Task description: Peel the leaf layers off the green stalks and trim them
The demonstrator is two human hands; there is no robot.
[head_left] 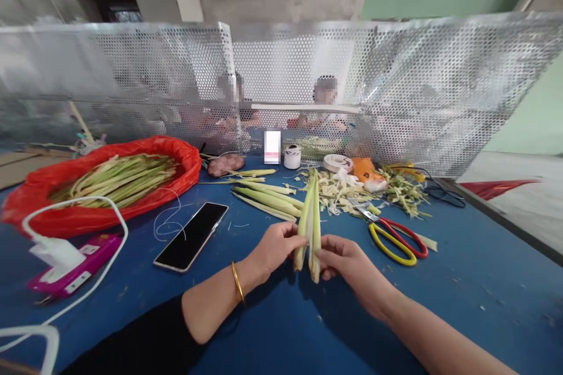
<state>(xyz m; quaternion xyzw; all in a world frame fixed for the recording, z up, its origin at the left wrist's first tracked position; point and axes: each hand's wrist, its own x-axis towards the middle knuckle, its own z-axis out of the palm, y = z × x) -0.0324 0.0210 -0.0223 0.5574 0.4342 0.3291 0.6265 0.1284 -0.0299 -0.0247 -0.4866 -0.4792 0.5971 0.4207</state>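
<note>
Over the blue table, my left hand (279,245) is closed on a pale green plant stalk (303,246). My right hand (341,256) pinches a second pale green stalk (315,246) right beside it. Their upper ends meet and their lower ends stand slightly apart; whether they are halves of one piece, I cannot tell. Several similar stalks (272,199) lie just beyond my left hand. Scissors (396,240) with red and yellow handles lie to the right of my right hand, blades towards a heap of plant scraps (338,187).
On the left are a red plastic bag (185,155) full of long stalks, a black-screened phone (191,237) and a magenta power strip (94,258) with a white cable. A tape roll (338,163) and white thread spool (292,157) stand before the perforated metal screen (281,58); people sit behind it.
</note>
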